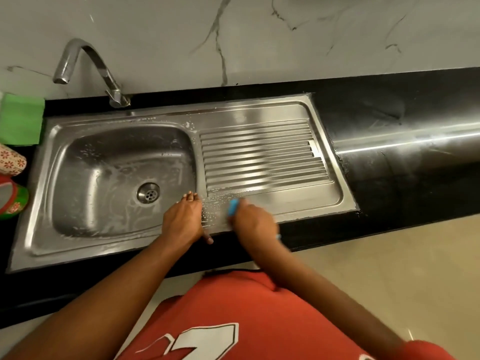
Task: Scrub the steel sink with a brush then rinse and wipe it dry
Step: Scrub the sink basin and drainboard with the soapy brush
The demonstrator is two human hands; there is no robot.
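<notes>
Sink [259, 114]: a steel unit set into a black table [405, 183]; the basin lies on the left, the ribbed drainboard [262, 154] on the right.
Basin [104, 178]: suds are streaked across its floor and walls; the drain [148, 192] is seated right of centre.
Left hand [183, 222]: laid flat on the front rim at the basin's right corner, fingers straight and together, nothing gripped; the thumb is hooked over the front edge.
Right hand [253, 223]: curled round a blue brush [233, 207], blurred; the head is pressed on the flat strip below the ribs, just beside the left hand (the bristles cannot be made out).
Foam: droplets are spread on the steel between the two hands and along the lowest rib.
Faucet [85, 71]: mounted behind the basin's rear edge, spout turned left; no water is seen running.
Green cloth [22, 120]: placed at the sink's rear left corner, touching the rim.
Patterned containers [11, 183]: stood left of the basin, cut by the frame edge.
Open room: the drainboard's ribs and right margin are unoccupied, as is the table beyond the right edge.
</notes>
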